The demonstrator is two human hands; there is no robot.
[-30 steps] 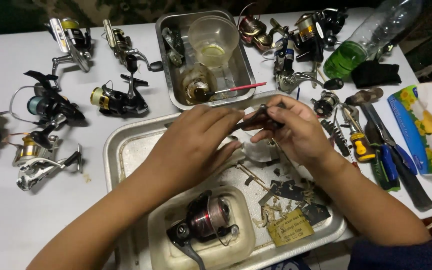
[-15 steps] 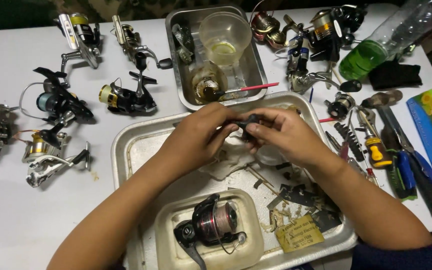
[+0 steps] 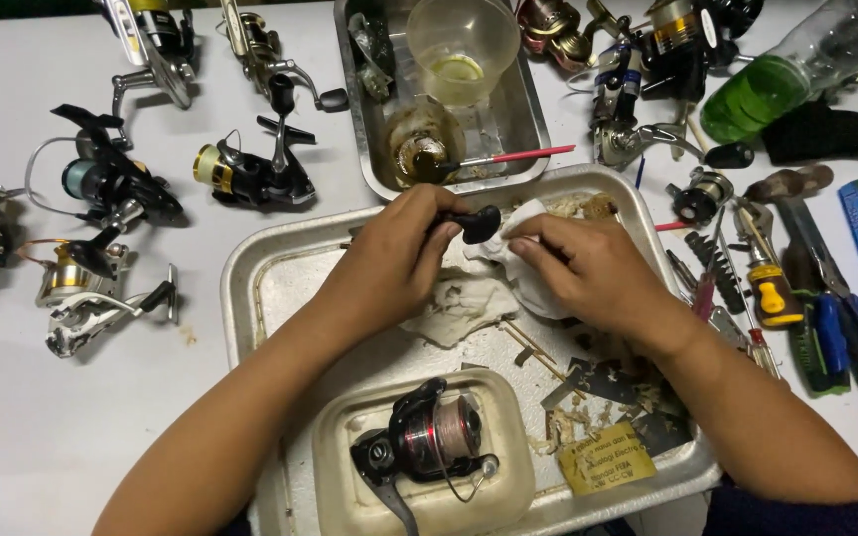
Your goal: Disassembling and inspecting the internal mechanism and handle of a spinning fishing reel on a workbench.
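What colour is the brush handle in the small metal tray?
The brush handle is red, seen in the head view.

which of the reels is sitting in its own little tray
The black and red reel, alone in the cream plastic tray below the hands; the other reels lie loose on the white table.

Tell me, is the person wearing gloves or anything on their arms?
No gloves. The left hand and right hand are bare, and so are both forearms. No watch, ring or bracelet shows. Only a bit of dark sleeve shows by the right elbow.
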